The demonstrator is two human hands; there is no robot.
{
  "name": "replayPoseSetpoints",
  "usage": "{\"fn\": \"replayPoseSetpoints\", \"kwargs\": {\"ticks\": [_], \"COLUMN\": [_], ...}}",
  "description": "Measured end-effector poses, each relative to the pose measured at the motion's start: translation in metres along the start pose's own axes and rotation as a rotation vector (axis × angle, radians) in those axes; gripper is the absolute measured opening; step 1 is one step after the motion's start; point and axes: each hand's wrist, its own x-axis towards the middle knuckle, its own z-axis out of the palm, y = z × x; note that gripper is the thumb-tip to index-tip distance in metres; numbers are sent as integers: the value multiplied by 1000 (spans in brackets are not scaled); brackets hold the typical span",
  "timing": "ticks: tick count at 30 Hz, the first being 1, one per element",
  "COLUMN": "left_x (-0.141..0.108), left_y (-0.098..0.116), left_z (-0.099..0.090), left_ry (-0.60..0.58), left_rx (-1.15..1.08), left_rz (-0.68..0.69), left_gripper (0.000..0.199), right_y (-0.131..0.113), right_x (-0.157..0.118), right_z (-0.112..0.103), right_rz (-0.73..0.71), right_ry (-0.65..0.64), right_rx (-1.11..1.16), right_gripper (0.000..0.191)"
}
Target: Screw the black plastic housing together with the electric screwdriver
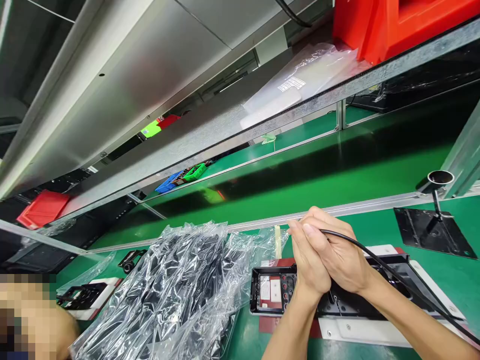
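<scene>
A black cable (369, 248) runs from the lower right corner up to my hands, and its end is hidden between the fingers. My right hand (339, 250) is closed on it, thumb forward. Pressed against the right hand, my left hand (308, 260) is closed too; what its fingers grip is hidden. Beneath both hands lies a long black plastic housing (255, 292), with a rectangular opening and a row of round holes at its left end. It rests on a white fixture (369, 331) with reddish-brown pads, partly covered by my forearms.
Several black parts in clear plastic bags (180, 285) are heaped left of the housing. A metal stand with a ring (440, 177) stands at the right. Above runs a metal shelf (210, 137) with a red bin (375, 30). Another person (37, 320) is at lower left.
</scene>
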Motion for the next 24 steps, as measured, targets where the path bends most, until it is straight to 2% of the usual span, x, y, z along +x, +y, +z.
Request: {"fn": "replayPoseSetpoints", "kwargs": {"ticks": [3,6,10,16,24], "left_x": [-1,-2,1,4,-3], "left_y": [-7,-15,-22,-26,-28], "left_z": [0,5,13,19,11], "left_ry": [-120,-90,-46,-24,-133], "left_rx": [-221,-357,-349,-269,-355], "left_rz": [66,93,64,52,170], "left_gripper": [52,50,56,46,67], "right_y": [0,-1,-3,-2,0], "right_x": [0,-1,-1,-2,-2], "right_z": [0,0,-1,-1,-1], "right_rz": [-3,3,5,9,28], "right_ry": [5,11,28,29,32], "right_rx": [6,12,36,14,12], "right_gripper": [34,33,30,34,36]}}
